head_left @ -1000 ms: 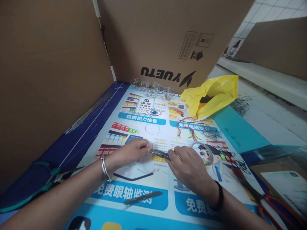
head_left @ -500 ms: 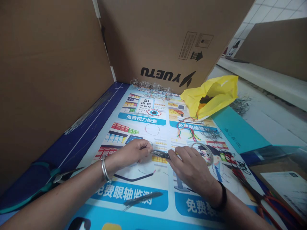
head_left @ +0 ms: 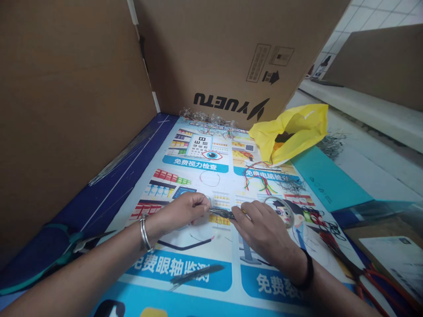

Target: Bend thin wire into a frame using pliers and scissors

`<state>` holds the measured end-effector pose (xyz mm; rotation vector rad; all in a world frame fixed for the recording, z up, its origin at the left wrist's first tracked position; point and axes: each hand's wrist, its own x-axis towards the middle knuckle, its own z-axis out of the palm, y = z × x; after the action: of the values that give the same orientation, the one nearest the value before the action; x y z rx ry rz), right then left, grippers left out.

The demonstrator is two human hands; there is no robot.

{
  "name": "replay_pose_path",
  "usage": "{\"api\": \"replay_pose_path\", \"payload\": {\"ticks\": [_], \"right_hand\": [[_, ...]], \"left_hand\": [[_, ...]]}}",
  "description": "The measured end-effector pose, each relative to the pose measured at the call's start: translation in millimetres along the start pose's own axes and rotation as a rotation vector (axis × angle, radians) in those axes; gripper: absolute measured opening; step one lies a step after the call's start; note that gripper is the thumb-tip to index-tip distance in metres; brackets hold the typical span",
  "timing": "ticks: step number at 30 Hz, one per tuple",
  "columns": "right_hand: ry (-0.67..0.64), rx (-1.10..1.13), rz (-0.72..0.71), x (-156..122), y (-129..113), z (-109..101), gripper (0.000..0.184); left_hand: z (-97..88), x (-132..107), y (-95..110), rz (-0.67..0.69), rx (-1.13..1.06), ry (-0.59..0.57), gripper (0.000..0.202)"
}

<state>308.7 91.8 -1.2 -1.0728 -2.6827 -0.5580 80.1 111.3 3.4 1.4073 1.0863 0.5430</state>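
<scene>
My right hand (head_left: 259,224) is closed round the handles of a small pair of pliers (head_left: 222,213), whose jaws point left. The jaws meet the fingertips of my left hand (head_left: 193,209), which pinches a thin wire there, mostly hidden by the fingers. A faint curve of wire hangs below the fingers. Beyond the hands, a thin wire loop (head_left: 209,178) lies on the printed sheet. Nearer to me rests a bundle of short dark wires (head_left: 197,275). A clear round ring-shaped object (head_left: 288,211) sits just past my right hand.
Cardboard walls (head_left: 211,57) stand at the left and back. A yellow bag (head_left: 294,132) with coloured cords (head_left: 264,185) lies at the back right. Scissors with red handles (head_left: 366,277) are at right, a teal-handled tool (head_left: 62,251) at left. Long wires (head_left: 122,156) line the left side.
</scene>
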Motion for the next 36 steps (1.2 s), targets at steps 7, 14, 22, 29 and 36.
{"api": "replay_pose_path", "payload": {"ticks": [7, 14, 22, 29, 36], "right_hand": [[0.026, 0.065, 0.065, 1.8, -2.5, -2.5, 0.017], [0.063, 0.089, 0.126, 4.1, -7.1, -7.2, 0.015], [0.095, 0.139, 0.146, 2.7, -7.6, -5.7, 0.016], [0.085, 0.173, 0.125, 2.4, -5.3, -5.0, 0.018], [0.051, 0.302, 0.148, 0.9, 0.3, -0.3, 0.017]], "left_hand": [[3.4, -2.3, 2.4, 0.004, -0.052, 0.032, 0.013], [14.8, -0.3, -2.3, 0.035, -0.128, 0.135, 0.012], [26.5, -0.9, -7.9, 0.093, -0.201, 0.221, 0.012], [27.7, -3.0, -9.7, 0.102, -0.179, 0.244, 0.012], [26.7, -2.0, -8.7, 0.111, -0.168, 0.223, 0.015]]}}
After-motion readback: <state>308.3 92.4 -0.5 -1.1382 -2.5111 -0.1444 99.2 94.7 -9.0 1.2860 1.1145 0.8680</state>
